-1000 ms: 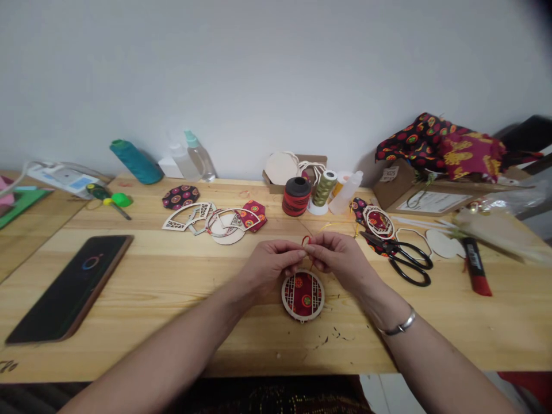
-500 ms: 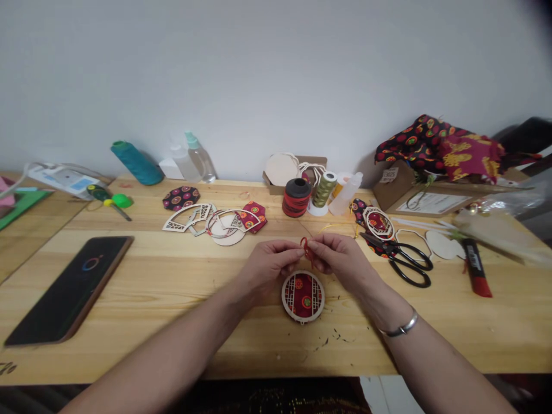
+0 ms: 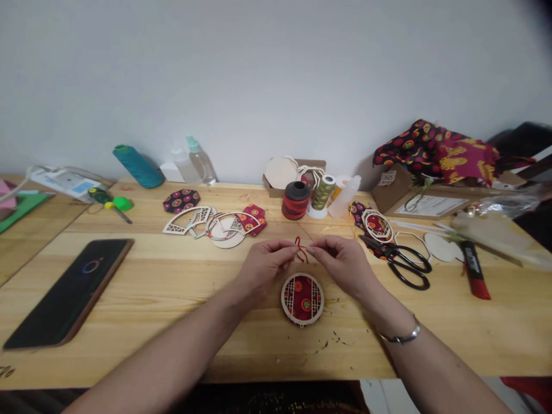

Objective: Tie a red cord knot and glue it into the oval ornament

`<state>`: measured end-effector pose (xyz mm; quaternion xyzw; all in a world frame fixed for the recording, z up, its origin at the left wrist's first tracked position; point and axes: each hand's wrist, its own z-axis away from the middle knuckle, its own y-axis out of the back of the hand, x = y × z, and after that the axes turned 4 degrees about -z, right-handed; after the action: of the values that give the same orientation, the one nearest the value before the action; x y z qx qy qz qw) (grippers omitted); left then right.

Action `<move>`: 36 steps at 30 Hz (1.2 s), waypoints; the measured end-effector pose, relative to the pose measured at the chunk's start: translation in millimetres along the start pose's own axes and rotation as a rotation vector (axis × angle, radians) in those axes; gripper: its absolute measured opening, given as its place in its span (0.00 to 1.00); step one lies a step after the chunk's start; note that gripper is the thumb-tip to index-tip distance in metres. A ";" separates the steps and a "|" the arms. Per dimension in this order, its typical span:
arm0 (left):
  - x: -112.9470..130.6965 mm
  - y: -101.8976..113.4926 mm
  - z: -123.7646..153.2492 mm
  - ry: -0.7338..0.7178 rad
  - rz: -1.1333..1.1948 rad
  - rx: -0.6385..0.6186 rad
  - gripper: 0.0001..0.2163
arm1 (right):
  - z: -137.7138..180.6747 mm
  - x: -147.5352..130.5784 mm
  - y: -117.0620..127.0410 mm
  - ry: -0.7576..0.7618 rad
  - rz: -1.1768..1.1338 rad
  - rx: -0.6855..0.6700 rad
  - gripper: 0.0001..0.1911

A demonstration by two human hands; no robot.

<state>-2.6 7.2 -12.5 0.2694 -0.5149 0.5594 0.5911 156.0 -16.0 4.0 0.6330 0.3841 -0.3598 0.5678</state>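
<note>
Between my two hands a thin red cord (image 3: 298,244) is crossed into a loop. My left hand (image 3: 268,265) pinches one side of it between thumb and fingertips. The other side is pinched by my right hand (image 3: 340,261), whose wrist wears a silver bracelet. Just below the hands, a round ornament (image 3: 303,299) lies flat on the wooden table (image 3: 172,322). It has a pale wooden lattice frame over dark red patterned fabric. Whether the cord is tied to the ornament's top, I cannot tell.
Black-handled scissors (image 3: 403,261) and a red-and-black tube (image 3: 475,270) lie to the right. A phone (image 3: 71,293) lies left. Behind are wooden frames (image 3: 190,220), a red thread spool (image 3: 296,201), an olive spool (image 3: 322,194) and a cardboard box (image 3: 425,195) under fabric.
My hands have drawn slightly apart, and the red cord's bunched loop now shows as an open crossed loop between them. The ornament stays in place.
</note>
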 end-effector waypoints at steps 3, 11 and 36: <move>0.6 0.0 -0.4 -0.010 0.010 0.010 0.07 | 7.8 -0.8 -3.9 0.139 0.119 0.062 0.07; 0.6 -0.5 -0.3 0.019 0.031 0.027 0.07 | 22.2 3.4 -18.0 0.475 0.453 0.097 0.08; 0.9 -0.2 1.0 0.140 0.193 -0.080 0.07 | 4.9 4.4 -7.8 0.151 0.020 0.056 0.10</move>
<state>-2.8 6.7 -11.3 0.1550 -0.5178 0.6100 0.5795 150.9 -20.0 -3.8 0.6777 0.4091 -0.3161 0.5229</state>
